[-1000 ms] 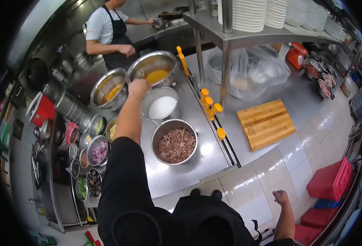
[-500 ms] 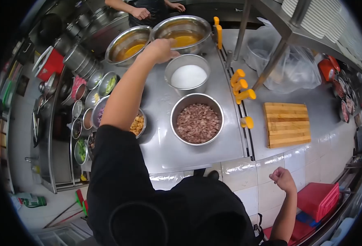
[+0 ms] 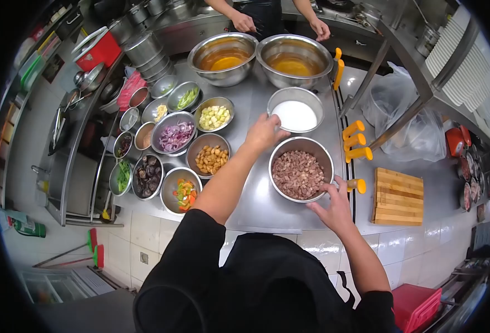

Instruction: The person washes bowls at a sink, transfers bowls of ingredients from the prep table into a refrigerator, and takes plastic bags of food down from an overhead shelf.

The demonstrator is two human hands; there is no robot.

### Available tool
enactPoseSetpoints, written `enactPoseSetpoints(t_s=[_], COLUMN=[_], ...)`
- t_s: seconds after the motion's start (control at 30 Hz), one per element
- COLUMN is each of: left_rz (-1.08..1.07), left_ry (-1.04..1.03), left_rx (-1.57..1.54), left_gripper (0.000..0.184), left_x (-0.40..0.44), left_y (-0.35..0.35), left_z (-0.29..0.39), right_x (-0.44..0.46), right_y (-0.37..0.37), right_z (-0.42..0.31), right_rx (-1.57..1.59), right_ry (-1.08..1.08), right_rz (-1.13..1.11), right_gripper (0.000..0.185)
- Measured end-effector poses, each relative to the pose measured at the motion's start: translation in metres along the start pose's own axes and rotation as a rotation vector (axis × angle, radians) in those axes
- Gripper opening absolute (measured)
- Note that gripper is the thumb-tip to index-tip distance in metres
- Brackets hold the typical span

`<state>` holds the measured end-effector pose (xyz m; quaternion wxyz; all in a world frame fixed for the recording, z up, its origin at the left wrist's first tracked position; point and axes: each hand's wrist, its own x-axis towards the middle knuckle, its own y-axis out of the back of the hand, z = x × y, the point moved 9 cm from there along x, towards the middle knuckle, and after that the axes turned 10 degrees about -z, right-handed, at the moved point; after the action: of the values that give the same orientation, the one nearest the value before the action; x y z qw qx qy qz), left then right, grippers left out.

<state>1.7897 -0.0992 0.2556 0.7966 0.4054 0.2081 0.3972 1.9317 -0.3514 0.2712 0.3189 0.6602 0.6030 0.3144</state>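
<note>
A deep metal pot (image 3: 274, 186) of diced reddish-brown meat (image 3: 299, 175) stands near the table's front edge. Directly behind it is a metal pot (image 3: 318, 122) with a white substance (image 3: 294, 116) inside. My left hand (image 3: 263, 133) is at the left of both pots, thumb and fingers apart, close to the rim of the white-filled one; contact is unclear. Against the right front rim of the meat pot, my right hand (image 3: 338, 210) has its thumb and fingers spread, fingertips at the rim. I cannot see a firm grip by either hand.
Two large metal basins (image 3: 267, 64) of yellow-orange liquid stand behind, with another person's hands (image 3: 244, 23) beyond. Several bowls on the left hold red onion (image 3: 175, 136), browned chunks (image 3: 211, 160) and mixed peppers (image 3: 185, 194). Right are yellow-orange handles (image 3: 359, 154) and a wooden board (image 3: 398, 197).
My left hand has come back from beside the basins to the two pots. My right hand has risen from over the floor to the meat pot's rim. The view has shifted left.
</note>
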Motion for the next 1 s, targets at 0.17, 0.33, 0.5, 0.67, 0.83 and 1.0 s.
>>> enactPoseSetpoints(t_s=[0.17, 0.33, 0.5, 0.67, 0.83, 1.0], left_rz=[0.047, 0.157, 0.313, 0.283, 0.399, 0.418], left_ry=[0.085, 0.111, 0.048, 0.138, 0.004, 0.007], left_rx=[-0.033, 0.001, -0.085, -0.215, -0.228, -0.580], left_gripper=[0.052, 0.052, 0.049, 0.046, 0.031, 0.022], left_x=[-0.004, -0.009, -0.013, -0.001, -0.074, -0.147], left_y=[-0.004, 0.009, 0.021, 0.055, 0.121, 0.159], left_z=[-0.025, -0.033, -0.044, -0.089, -0.062, -0.062], right_x=[0.008, 0.008, 0.003, 0.007, 0.036, 0.095], right_y=[-0.007, -0.007, -0.010, -0.013, -0.019, -0.023], right_z=[0.006, 0.004, 0.010, 0.012, 0.024, 0.021], right_rx=[0.052, 0.060, 0.102, 0.161, 0.212, 0.260], right_ry=[-0.054, -0.112, -0.162, -0.202, -0.160, -0.177], right_rz=[0.035, 0.066, 0.095, 0.050, 0.096, 0.112], right_gripper=[0.045, 0.043, 0.041, 0.043, 0.044, 0.047])
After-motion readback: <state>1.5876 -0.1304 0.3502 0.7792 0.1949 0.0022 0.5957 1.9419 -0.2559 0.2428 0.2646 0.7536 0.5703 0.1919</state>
